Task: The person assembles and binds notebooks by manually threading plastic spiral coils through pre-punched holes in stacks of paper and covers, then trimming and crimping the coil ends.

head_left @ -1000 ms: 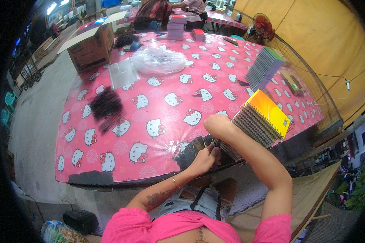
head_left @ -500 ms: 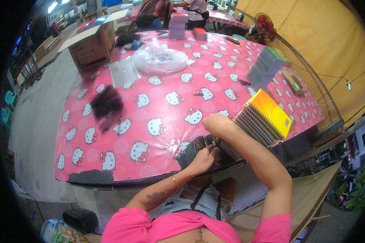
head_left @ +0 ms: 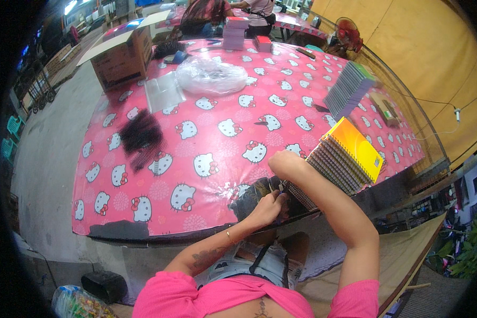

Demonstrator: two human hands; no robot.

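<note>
At the near table edge, my left hand (head_left: 269,208) is closed with fingers pinched around something small and dark that I cannot make out. Just beyond it, my right hand (head_left: 285,165) bends inward, its knuckles up and its curled fingers mostly hidden beneath. Both hands meet at the left end of a stack of spiral-bound notebooks (head_left: 340,163), whose top cover is yellow and orange with a dark coil along its edge. My right forearm passes in front of part of the stack. Beneath my hands lies a dark worn patch (head_left: 246,203) of the table.
A pink patterned tablecloth (head_left: 196,138) covers the table. On it lie black plastic coils (head_left: 140,135), a clear plastic bag (head_left: 209,77), a second notebook stack (head_left: 348,90) and purple-edged stacks (head_left: 233,36). A cardboard box (head_left: 123,61) stands far left. Two people (head_left: 257,13) are beyond.
The view has shifted very slightly. Both hands keep nearly the same place at the notebook stack, and nothing else has visibly moved.
</note>
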